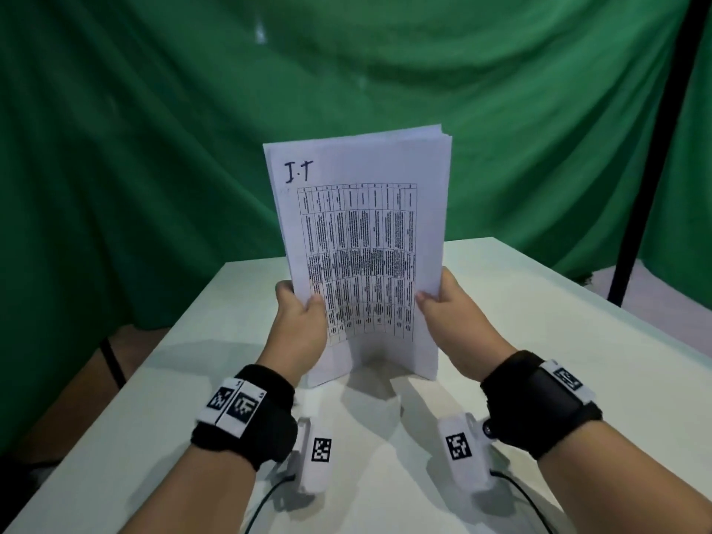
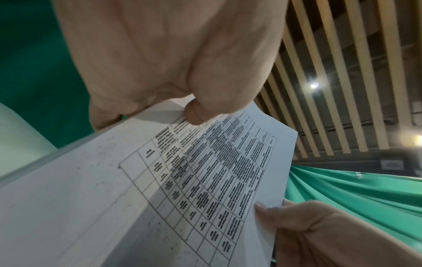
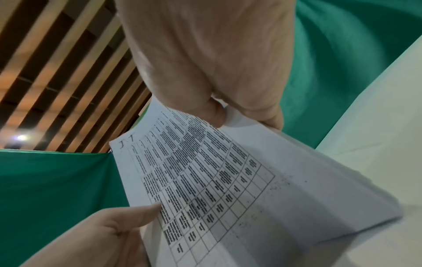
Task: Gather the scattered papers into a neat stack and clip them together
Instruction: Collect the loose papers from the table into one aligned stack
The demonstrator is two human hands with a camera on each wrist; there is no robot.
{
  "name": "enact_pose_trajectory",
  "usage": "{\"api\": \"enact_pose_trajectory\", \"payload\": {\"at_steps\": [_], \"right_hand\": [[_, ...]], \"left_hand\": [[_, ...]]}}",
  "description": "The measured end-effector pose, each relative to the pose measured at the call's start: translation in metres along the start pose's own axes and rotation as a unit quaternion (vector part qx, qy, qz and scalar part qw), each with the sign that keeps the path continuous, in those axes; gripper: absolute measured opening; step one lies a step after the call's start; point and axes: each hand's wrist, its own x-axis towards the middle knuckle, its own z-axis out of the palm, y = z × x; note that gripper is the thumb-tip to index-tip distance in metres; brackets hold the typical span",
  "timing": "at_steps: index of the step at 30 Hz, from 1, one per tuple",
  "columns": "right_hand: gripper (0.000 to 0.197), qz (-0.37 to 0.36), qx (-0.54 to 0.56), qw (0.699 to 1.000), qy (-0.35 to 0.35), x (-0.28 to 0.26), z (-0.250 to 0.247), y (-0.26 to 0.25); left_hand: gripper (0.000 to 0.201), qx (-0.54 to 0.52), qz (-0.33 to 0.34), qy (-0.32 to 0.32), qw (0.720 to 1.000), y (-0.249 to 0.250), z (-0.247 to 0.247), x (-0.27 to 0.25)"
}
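Both hands grip a stack of white printed paper sheets (image 1: 362,240) upright on the white worktop (image 1: 539,341): left hand (image 1: 302,321) pinches its left edge, right hand (image 1: 449,310) its right.

head: above, facing forward-down | wrists: close, facing upward | shared: papers (image 1: 362,240)

Matt white paper stack (image 1: 362,240) – printed, smooth white table (image 1: 578,360), creased green cloth backdrop (image 1: 154,129)

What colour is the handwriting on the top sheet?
Black, at the top left corner of the paper stack; clearest in the head view.
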Motion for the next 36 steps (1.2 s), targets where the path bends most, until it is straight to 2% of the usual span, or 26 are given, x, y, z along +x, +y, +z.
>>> {"api": "enact_pose_trajectory", "payload": {"at_steps": [5, 11, 12, 15, 17, 20, 26, 30, 36], "right_hand": [[0.038, -0.002, 0.019, 1.000, 0.003, 0.000, -0.005, -0.002], [0.042, -0.061, 0.041, 0.997, 0.012, -0.001, -0.015, -0.023], [0.042, -0.061, 0.042, 0.997, 0.010, 0.000, -0.017, -0.024], [0.035, -0.020, 0.041, 0.999, -0.010, -0.002, -0.020, -0.015], [0.025, 0.001, 0.033, 0.999, -0.011, -0.002, -0.018, -0.009], [0.021, 0.000, 0.022, 1.000, -0.005, 0.001, -0.015, -0.008], [0.021, 0.004, 0.027, 1.000, 0.009, 0.000, -0.011, -0.007], [0.027, 0.010, 0.037, 0.999, 0.019, 0.002, -0.009, -0.005], [0.030, 0.011, 0.039, 0.999, 0.015, 0.004, -0.007, 0.000]], "left_hand": [[0.022, 0.013, 0.020, -0.005, 1.000, 0.007, -0.007, -0.003], [0.029, -0.019, 0.061, 0.022, 0.998, 0.033, -0.017, 0.003], [0.029, -0.027, 0.058, 0.016, 0.998, 0.033, -0.017, 0.006], [0.043, -0.022, 0.023, -0.006, 0.999, 0.027, -0.017, 0.004], [0.039, -0.011, 0.015, -0.004, 1.000, 0.020, -0.017, 0.004], [0.030, -0.014, 0.034, 0.009, 0.999, 0.021, -0.018, 0.006], [0.045, 0.000, 0.054, 0.012, 0.998, 0.022, -0.014, 0.001], [0.023, -0.015, 0.051, 0.049, 0.997, 0.016, -0.013, 0.006], [0.026, -0.006, 0.055, 0.045, 0.997, 0.008, -0.010, 0.006]]}}
